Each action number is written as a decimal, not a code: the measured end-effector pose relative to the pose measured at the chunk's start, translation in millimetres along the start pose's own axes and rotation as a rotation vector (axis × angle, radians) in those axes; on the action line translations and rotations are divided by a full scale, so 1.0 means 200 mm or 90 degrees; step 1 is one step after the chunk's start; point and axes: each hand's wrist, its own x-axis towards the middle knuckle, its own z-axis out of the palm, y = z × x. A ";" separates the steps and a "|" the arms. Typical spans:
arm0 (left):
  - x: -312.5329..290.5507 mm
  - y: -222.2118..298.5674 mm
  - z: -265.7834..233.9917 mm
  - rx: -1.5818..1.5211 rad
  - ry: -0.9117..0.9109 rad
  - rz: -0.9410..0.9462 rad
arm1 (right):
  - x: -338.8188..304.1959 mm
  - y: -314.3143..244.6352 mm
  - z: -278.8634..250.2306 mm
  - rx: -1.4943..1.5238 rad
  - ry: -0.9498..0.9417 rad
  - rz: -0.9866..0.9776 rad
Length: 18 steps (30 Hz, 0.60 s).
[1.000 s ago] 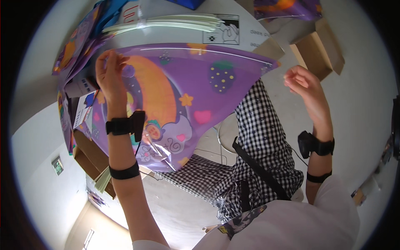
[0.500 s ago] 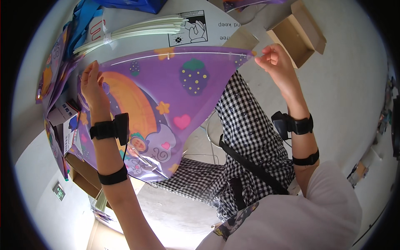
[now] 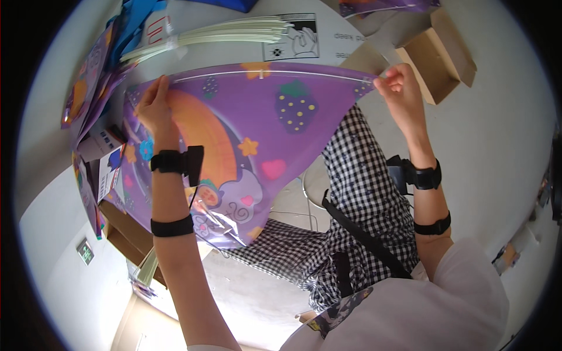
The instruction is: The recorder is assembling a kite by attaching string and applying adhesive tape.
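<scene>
A purple kite printed with fruit, stars, hearts and a rainbow lies spread over the near table edge and my lap. A thin white rod runs along its far edge, with a small clip near the middle. At the left part of this edge, my left hand is closed in a pinch on the kite. My right hand has its thumb and forefinger together at the kite's right corner, by the rod's end; its other fingers are curled. What lies between the fingertips is partly hidden.
On the white table beyond the kite lies a tied bundle of pale rods. Blue straps and more printed purple sheets hang at left, near small cartons. An open cardboard box stands at far right.
My left hand has drawn its fingers together on the kite's far edge, where they were looser before. My right fingertips stay at the right corner. The whole view has shifted slightly.
</scene>
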 end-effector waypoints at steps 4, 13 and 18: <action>-0.01 -0.01 0.01 -0.065 -0.004 0.031 | -0.01 0.00 0.01 -0.037 0.004 0.009; -0.07 0.04 0.05 0.014 0.017 0.023 | -0.04 -0.02 0.02 -0.038 0.018 0.044; -0.05 0.02 0.03 0.056 0.000 0.074 | -0.05 -0.05 0.05 -0.051 0.029 0.025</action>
